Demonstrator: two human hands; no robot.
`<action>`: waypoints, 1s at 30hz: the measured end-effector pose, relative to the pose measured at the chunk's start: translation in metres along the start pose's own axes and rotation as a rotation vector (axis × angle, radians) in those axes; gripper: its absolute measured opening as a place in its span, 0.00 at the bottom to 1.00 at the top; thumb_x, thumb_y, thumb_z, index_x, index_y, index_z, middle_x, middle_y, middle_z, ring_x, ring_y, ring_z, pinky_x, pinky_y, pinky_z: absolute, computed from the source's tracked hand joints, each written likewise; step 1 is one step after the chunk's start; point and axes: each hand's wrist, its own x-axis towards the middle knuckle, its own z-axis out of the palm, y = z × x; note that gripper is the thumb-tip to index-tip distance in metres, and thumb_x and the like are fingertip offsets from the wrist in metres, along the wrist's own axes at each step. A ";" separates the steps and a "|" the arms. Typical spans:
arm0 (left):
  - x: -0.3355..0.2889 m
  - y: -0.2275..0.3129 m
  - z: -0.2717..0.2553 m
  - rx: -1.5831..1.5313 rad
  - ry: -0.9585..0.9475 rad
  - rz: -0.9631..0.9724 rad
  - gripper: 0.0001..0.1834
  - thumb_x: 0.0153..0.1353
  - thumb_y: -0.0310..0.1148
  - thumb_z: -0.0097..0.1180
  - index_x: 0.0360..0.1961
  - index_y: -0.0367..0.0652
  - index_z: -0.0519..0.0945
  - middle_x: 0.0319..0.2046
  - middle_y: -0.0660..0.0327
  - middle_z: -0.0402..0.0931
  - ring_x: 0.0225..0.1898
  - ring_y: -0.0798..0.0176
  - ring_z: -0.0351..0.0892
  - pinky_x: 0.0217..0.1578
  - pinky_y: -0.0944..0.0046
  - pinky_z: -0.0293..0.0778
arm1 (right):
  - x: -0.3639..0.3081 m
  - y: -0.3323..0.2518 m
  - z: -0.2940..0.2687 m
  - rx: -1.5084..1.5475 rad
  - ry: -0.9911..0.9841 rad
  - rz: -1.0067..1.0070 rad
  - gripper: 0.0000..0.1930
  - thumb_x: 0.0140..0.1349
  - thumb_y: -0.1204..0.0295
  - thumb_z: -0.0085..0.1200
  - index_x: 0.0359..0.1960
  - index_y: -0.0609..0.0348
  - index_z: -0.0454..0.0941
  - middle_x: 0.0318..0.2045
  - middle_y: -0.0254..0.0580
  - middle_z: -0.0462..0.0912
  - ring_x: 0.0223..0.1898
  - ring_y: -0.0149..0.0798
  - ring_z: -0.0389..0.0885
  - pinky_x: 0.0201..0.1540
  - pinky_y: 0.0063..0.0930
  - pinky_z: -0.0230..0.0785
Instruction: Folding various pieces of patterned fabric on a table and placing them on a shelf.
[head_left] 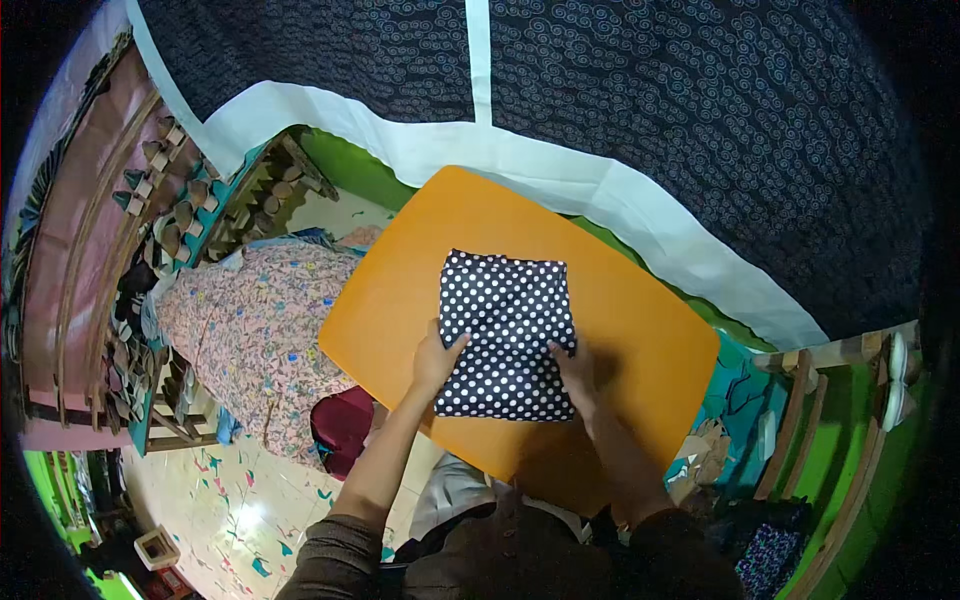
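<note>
A folded black cloth with white polka dots lies over the middle of an orange table. My left hand grips its left edge, thumb on top and the fingers mostly hidden beneath. On the opposite side my right hand holds the right edge the same way, its thumb resting on the dots. The cloth forms a neat, nearly rectangular bundle with a slightly uneven far edge. Whether it touches the tabletop or is held just above it, I cannot tell.
Left of the table sits a large heap covered in floral fabric, with a dark red piece beside it. Coloured scraps litter the tiled floor. A dark patterned curtain hangs beyond the table. Wooden racks stand at left.
</note>
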 end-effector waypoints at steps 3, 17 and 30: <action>-0.012 0.021 -0.001 0.117 -0.008 0.000 0.32 0.55 0.48 0.52 0.54 0.38 0.62 0.44 0.42 0.72 0.45 0.45 0.73 0.45 0.54 0.68 | -0.013 -0.008 0.004 -0.123 0.129 -0.114 0.29 0.56 0.58 0.52 0.55 0.64 0.61 0.49 0.57 0.69 0.52 0.48 0.67 0.56 0.38 0.57; -0.067 0.010 0.029 0.600 0.023 0.515 0.30 0.58 0.52 0.42 0.60 0.52 0.62 0.63 0.52 0.49 0.65 0.50 0.45 0.61 0.44 0.40 | -0.052 -0.002 0.031 -0.895 0.116 -0.630 0.26 0.58 0.57 0.46 0.57 0.54 0.64 0.61 0.51 0.56 0.63 0.54 0.50 0.60 0.57 0.43; -0.010 0.008 -0.017 -0.466 -0.277 -0.138 0.20 0.59 0.32 0.46 0.48 0.27 0.67 0.38 0.50 0.75 0.34 0.60 0.76 0.33 0.64 0.73 | -0.032 0.010 -0.012 0.058 0.013 0.157 0.30 0.53 0.58 0.56 0.48 0.74 0.67 0.40 0.52 0.78 0.38 0.39 0.78 0.45 0.27 0.68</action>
